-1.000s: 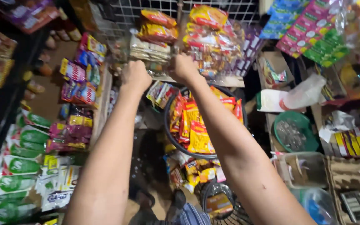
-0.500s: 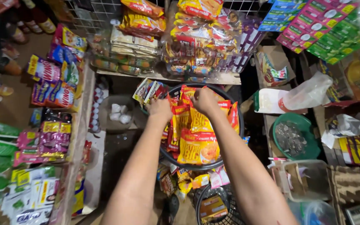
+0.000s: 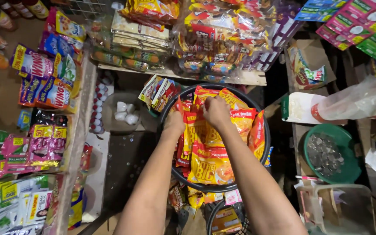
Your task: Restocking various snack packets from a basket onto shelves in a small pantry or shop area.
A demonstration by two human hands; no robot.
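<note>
A round black wire basket (image 3: 264,130) holds several yellow and red snack packets (image 3: 209,163). My left hand (image 3: 173,123) rests at the basket's left side, fingers down among the packets. My right hand (image 3: 216,111) is in the middle of the basket, closed on the top of a yellow packet. Both forearms reach up from the bottom of the view. Whether the left hand grips a packet is hidden.
Above the basket a shelf (image 3: 249,78) carries bagged snacks. Sachet strips (image 3: 44,78) hang at the left. A green bowl of coins (image 3: 327,154) sits at the right beside a white plastic bag (image 3: 349,102). A lower basket (image 3: 227,217) holds boxes.
Both hands have come down from the upper wire rack into the round basket, and the view has tilted downward with them.
</note>
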